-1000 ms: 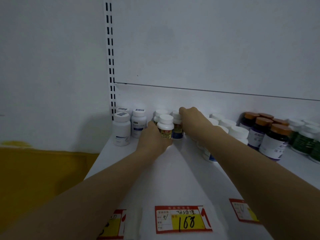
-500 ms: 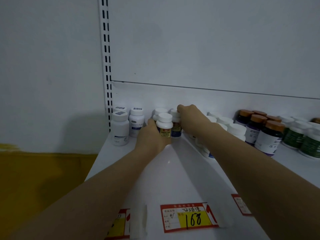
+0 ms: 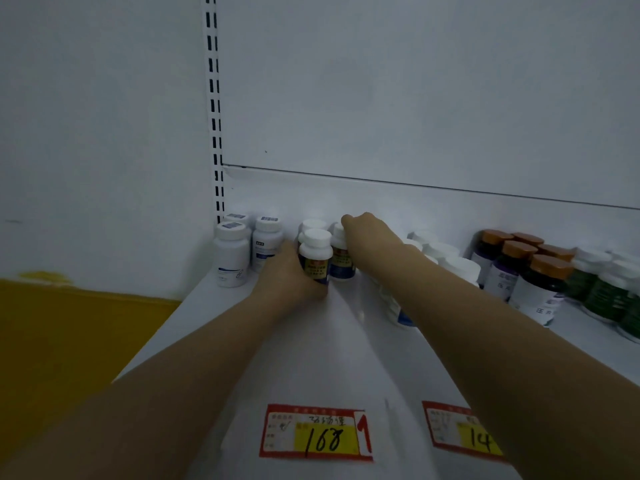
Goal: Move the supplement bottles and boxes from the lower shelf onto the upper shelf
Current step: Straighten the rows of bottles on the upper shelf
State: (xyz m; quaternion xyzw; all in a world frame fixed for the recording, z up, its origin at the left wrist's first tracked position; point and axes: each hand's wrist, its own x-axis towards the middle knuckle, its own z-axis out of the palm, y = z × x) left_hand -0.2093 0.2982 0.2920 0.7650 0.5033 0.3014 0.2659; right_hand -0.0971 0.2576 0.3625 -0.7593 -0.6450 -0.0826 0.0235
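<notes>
Both my arms reach to the back of a white shelf point(image 3: 329, 358). My left hand point(image 3: 289, 277) grips a small white-capped bottle with a dark blue and yellow label point(image 3: 314, 254) that stands on the shelf. My right hand point(image 3: 369, 233) curls over the cap of a similar bottle point(image 3: 341, 263) just behind and to the right of it. A third white-capped bottle point(image 3: 313, 225) stands behind the first. My right fingertips are hidden behind the hand.
Two plain white bottles point(image 3: 232, 254) point(image 3: 266, 244) stand at the left by the slotted upright point(image 3: 214, 116). Right of my arm are white-capped bottles point(image 3: 450, 261), dark bottles with orange caps point(image 3: 540, 285) and green bottles point(image 3: 609, 292). Price tags point(image 3: 317, 433) mark the front edge.
The view has shifted slightly. Both hands stay on the same two bottles at the back of the shelf, with hardly any movement.
</notes>
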